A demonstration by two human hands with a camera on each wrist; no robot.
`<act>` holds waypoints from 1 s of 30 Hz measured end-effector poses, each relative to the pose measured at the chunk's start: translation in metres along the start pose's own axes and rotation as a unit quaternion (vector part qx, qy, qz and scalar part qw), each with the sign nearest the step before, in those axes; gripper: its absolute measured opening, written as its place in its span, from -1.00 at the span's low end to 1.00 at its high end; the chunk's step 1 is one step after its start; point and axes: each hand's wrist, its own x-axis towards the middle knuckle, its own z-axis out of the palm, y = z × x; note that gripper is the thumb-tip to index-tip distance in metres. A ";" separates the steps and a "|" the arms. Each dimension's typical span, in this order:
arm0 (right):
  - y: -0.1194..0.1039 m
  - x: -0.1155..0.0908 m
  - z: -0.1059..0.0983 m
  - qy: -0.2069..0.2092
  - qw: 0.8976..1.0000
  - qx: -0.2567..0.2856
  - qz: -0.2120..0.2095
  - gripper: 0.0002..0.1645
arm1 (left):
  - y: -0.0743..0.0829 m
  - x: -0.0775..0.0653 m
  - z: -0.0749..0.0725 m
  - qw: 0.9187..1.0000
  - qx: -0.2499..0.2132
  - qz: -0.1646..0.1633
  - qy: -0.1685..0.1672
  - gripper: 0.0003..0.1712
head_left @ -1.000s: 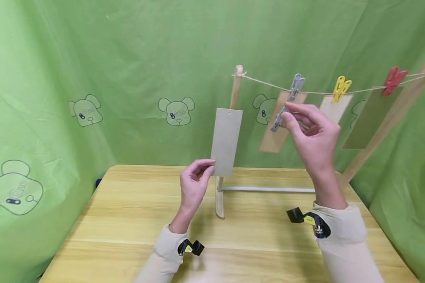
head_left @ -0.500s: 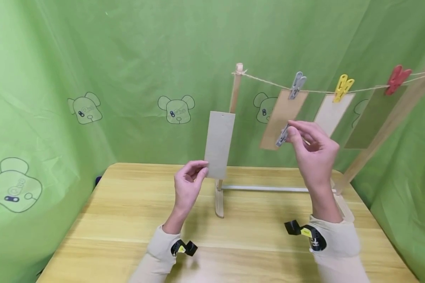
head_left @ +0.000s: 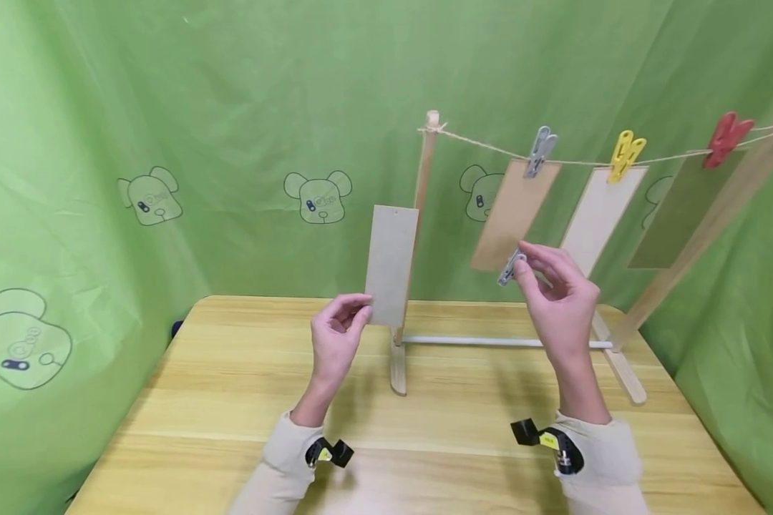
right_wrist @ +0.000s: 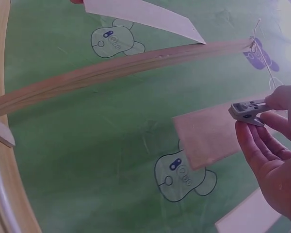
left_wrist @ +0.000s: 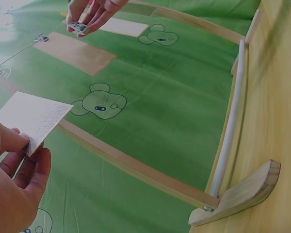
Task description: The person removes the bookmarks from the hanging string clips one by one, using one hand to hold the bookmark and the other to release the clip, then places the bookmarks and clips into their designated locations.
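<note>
My left hand [head_left: 339, 336] pinches a pale grey rectangular card [head_left: 391, 265] by its lower left edge, holding it upright in front of the rack's left post [head_left: 425, 168]. A small hole shows near the card's top. In my right hand [head_left: 562, 304] a grey clothespin [head_left: 510, 267] is pinched between thumb and fingers, below the hanging tan card [head_left: 515, 214]. The right wrist view shows this clothespin [right_wrist: 247, 110] close up, its jaw end pointing away from the palm. Another grey clothespin [head_left: 541, 152] clips the tan card to the string [head_left: 483, 144].
A yellow clothespin [head_left: 627, 156] holds a white card [head_left: 602, 214], and a red clothespin [head_left: 728, 139] holds an olive card [head_left: 686, 214] near the right post [head_left: 702, 254]. A white rod [head_left: 477, 342] joins the posts low above the wooden table [head_left: 232, 400]. Green cloth [head_left: 245, 107] hangs behind.
My right hand has moved down from the tan card's front with the grey clothespin. My left hand has shifted slightly left with the grey card. The hanging cards stay clipped.
</note>
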 end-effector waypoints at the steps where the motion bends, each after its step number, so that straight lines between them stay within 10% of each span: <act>1: 0.001 -0.002 0.000 0.000 1.000 0.004 0.002 -0.65 | 0.000 0.000 -0.001 1.000 0.001 0.000 -0.001 -0.79; 30: 0.037 -0.040 -0.002 0.010 0.996 0.086 0.027 -0.54 | -0.002 -0.006 -0.035 0.999 0.028 0.003 0.028 -0.78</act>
